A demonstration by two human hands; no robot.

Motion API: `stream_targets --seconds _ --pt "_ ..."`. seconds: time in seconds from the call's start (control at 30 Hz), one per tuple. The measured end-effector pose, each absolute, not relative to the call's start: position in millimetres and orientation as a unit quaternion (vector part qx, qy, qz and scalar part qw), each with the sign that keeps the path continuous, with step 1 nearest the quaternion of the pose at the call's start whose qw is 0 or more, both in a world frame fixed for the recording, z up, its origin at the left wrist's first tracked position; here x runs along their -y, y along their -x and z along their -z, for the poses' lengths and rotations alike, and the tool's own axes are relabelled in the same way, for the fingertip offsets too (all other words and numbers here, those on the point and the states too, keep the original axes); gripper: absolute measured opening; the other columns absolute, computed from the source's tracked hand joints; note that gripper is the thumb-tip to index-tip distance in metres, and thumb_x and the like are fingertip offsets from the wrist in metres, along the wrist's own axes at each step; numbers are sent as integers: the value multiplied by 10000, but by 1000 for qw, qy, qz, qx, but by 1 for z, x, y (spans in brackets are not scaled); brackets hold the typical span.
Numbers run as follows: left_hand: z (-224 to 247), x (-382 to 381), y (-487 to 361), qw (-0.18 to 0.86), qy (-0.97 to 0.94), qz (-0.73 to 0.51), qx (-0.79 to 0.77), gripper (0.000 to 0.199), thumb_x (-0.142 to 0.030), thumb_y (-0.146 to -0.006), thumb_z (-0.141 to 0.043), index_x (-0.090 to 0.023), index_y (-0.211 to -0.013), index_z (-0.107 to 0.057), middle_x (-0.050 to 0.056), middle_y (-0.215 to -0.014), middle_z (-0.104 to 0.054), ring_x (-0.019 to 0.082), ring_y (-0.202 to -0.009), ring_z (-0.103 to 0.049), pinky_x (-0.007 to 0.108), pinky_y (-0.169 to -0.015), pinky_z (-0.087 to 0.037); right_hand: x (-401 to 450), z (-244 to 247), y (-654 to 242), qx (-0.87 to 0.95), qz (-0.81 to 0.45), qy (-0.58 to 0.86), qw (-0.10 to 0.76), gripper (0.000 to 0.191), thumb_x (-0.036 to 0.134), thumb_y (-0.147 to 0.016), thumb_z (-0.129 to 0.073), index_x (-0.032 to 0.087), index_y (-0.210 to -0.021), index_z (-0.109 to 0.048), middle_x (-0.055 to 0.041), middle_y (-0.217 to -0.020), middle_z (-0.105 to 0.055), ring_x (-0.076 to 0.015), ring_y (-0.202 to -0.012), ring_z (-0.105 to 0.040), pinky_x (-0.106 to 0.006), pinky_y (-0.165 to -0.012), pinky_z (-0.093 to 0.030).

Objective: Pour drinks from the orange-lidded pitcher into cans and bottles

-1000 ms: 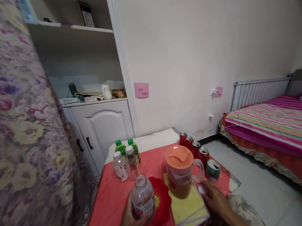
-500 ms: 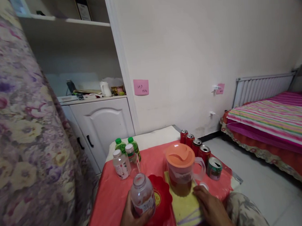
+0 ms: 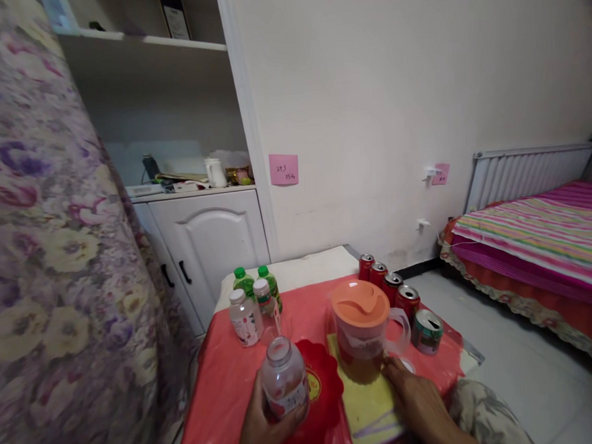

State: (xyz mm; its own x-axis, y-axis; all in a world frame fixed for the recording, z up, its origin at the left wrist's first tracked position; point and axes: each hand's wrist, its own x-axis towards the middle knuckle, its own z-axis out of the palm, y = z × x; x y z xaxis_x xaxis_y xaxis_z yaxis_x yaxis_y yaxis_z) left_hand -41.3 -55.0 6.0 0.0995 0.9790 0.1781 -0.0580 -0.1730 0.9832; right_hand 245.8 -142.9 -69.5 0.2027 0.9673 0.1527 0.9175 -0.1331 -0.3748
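My left hand [image 3: 270, 423] is wrapped round a clear, uncapped bottle [image 3: 284, 379], tilted slightly over a red scalloped tray [image 3: 327, 371]. My right hand [image 3: 411, 393] lies on a folded yellow cloth [image 3: 370, 405], its fingers by the base of a clear pitcher [image 3: 363, 350]; whether they touch it I cannot tell. Brown liquid fills the pitcher's lower part, under an orange lid [image 3: 361, 303]. Just beyond my right fingers a white cap [image 3: 407, 365] is partly hidden.
Behind the tray stand capped bottles, two with white caps [image 3: 245, 319] and two with green caps [image 3: 269, 283]. Several red cans [image 3: 407, 302] and a green can [image 3: 427, 332] line the table's right side. A floral curtain [image 3: 47, 259] hangs at left; a bed [image 3: 532, 238] is at right.
The whole view has shifted slightly, so things appear a little further right. My right fingers have moved slightly towards the pitcher's base. My left hand keeps its hold on the bottle.
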Motion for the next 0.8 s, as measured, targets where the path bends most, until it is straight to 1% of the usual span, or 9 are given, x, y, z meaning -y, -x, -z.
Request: stream_targets --seconds 0.13,0.23,0.3,0.33,0.43,0.5,0.57,0.7,0.8 --pt "-3 54 43 490 -557 -529 -412 751 -509 -476 -909 -218 -1104 -620 46 -973 -794 301 -894 -757 334 -766 -634 141 64 -248 624 -72 754 190 427 66 -851 -406 231 -1133 -679 -94 -1282 -707 -240 -906 -765 -282 -733 -532" --pt "-5 55 44 500 -550 -528 -412 730 -489 -472 -921 -214 -1079 -622 37 -909 -796 284 -829 -760 316 -720 -633 144 63 -253 618 -75 754 209 394 115 -886 -381 211 -1138 -669 -115 -1206 -725 -248 -918 -757 -304 -752 -541" --pt "-8 56 44 500 -548 -529 -411 722 -479 -471 -927 -212 -1073 -632 48 -916 -805 294 -830 -765 325 -717 -637 149 63 -260 596 -80 753 265 354 213 -933 -379 213 -1147 -661 -114 -1191 -729 -251 -968 -742 -321 -800 -551" --pt "-10 57 44 497 -549 -531 -412 723 -481 -465 -930 -212 -1070 -640 56 -924 -810 305 -839 -768 336 -722 -640 151 64 -263 576 -88 754 302 335 273 -942 -399 220 -1142 -661 -107 -1171 -739 -250 -952 -741 -330 -808 -556" --pt "-13 57 45 493 -547 -535 -415 728 -487 -456 -931 -206 -1070 -660 71 -942 -817 327 -865 -771 359 -741 -643 158 67 -275 504 -130 750 407 321 436 -922 -472 232 -1050 -684 -80 -1007 -782 -251 -773 -732 -345 -705 -571" --pt "-11 55 46 501 -544 -535 -409 715 -468 -475 -928 -198 -1082 -662 75 -956 -816 328 -876 -768 366 -752 -640 161 67 -280 472 -151 737 460 353 506 -908 -495 225 -981 -695 -80 -944 -787 -249 -709 -715 -341 -644 -566" --pt "-7 52 47 511 -551 -528 -396 690 -429 -494 -927 -191 -1085 -661 80 -984 -812 328 -905 -761 372 -776 -633 163 64 -284 457 -157 716 503 372 537 -889 -530 219 -976 -703 -87 -982 -783 -241 -719 -712 -336 -654 -571" --pt "1 47 48 513 -559 -524 -388 625 -386 -532 -914 -188 -1066 -657 69 -976 -801 301 -891 -748 353 -780 -615 161 53 -286 440 -157 698 543 425 566 -834 -618 211 -1046 -715 -86 -988 -772 -242 -746 -716 -329 -671 -585" --pt "0 48 47 509 -542 -534 -403 655 -411 -526 -908 -193 -1090 -658 69 -985 -801 304 -902 -747 357 -806 -611 155 49 -290 430 -152 679 575 445 566 -820 -657 207 -1079 -707 -86 -1009 -762 -261 -854 -724 -321 -734 -594"
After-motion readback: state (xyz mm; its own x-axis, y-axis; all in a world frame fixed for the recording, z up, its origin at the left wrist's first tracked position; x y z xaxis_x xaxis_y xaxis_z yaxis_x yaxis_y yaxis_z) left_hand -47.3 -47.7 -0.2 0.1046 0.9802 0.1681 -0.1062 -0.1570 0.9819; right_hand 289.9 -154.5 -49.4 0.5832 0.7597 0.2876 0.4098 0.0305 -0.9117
